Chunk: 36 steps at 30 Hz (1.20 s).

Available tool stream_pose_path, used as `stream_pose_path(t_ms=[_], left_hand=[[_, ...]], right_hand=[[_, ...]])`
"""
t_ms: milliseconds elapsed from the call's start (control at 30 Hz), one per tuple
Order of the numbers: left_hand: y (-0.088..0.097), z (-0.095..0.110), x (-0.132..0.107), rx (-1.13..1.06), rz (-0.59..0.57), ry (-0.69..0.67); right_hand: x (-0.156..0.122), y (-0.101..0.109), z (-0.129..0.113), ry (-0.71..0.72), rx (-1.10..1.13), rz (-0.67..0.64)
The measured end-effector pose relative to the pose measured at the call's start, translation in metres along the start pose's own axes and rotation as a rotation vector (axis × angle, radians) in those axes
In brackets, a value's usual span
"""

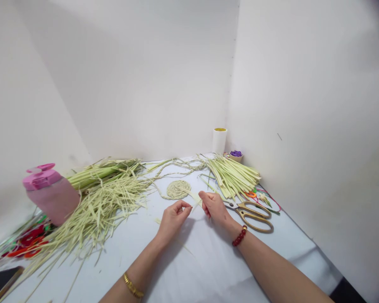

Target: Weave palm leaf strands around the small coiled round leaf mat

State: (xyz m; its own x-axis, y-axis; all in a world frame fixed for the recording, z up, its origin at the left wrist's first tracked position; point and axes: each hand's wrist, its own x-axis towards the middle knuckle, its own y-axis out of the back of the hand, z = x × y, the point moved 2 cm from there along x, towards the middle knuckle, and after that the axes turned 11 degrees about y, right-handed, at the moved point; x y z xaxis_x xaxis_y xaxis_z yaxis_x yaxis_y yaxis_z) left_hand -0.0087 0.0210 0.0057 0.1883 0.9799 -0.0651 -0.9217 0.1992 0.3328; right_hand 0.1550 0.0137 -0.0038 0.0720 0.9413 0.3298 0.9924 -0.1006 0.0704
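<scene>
My left hand [173,218] and my right hand [214,208] meet over the middle of the white table [208,269], both pinched on a thin pale leaf strip [196,199]. The strip leads back to a small round woven coil [178,189] lying flat just beyond my fingers. A braided cord [173,166] runs from the coil toward the back. My right wrist wears a red bead bracelet, my left a gold bangle.
A loose heap of green leaf strips [104,202] lies left, a neat bundle of cut strips [233,176] right. Gold scissors [252,213] rest by my right hand. A pink bottle [50,191] stands far left, a white roll [219,140] and a small bowl [236,156] in the corner.
</scene>
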Motion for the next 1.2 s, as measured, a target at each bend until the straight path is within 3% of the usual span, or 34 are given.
stream_pose_path(t_ms=[167,300,433,633,767,833,933,1100,1200], left_hand=[[0.002,0.008,-0.002,-0.186,0.028,0.107],[0.001,0.01,-0.004,-0.216,-0.046,0.124],[-0.001,0.011,-0.007,-0.195,-0.137,0.074],[-0.003,0.006,-0.005,-0.181,-0.316,0.122],[-0.002,0.002,-0.004,-0.17,-0.406,0.142],[0.0,0.004,-0.004,-0.135,-0.396,0.131],[0.007,0.01,-0.004,-0.173,-0.27,0.101],[0.013,0.014,-0.002,-0.548,-0.124,0.125],[0.016,0.014,0.0,-0.737,-0.08,0.142]], right_hand=[[-0.003,-0.008,-0.009,-0.012,0.298,-0.153],[-0.008,-0.014,-0.014,-0.041,0.38,-0.219],[-0.005,-0.011,-0.013,-0.008,0.292,-0.107],[0.006,0.002,-0.005,-0.029,0.228,0.148],[0.009,0.006,-0.001,-0.033,0.24,0.195],[0.008,0.006,-0.001,-0.028,0.281,0.184],[0.004,0.001,-0.006,-0.022,0.37,0.117],[-0.013,-0.02,-0.019,0.047,0.398,-0.213],[-0.021,-0.03,-0.021,0.056,0.358,-0.324]])
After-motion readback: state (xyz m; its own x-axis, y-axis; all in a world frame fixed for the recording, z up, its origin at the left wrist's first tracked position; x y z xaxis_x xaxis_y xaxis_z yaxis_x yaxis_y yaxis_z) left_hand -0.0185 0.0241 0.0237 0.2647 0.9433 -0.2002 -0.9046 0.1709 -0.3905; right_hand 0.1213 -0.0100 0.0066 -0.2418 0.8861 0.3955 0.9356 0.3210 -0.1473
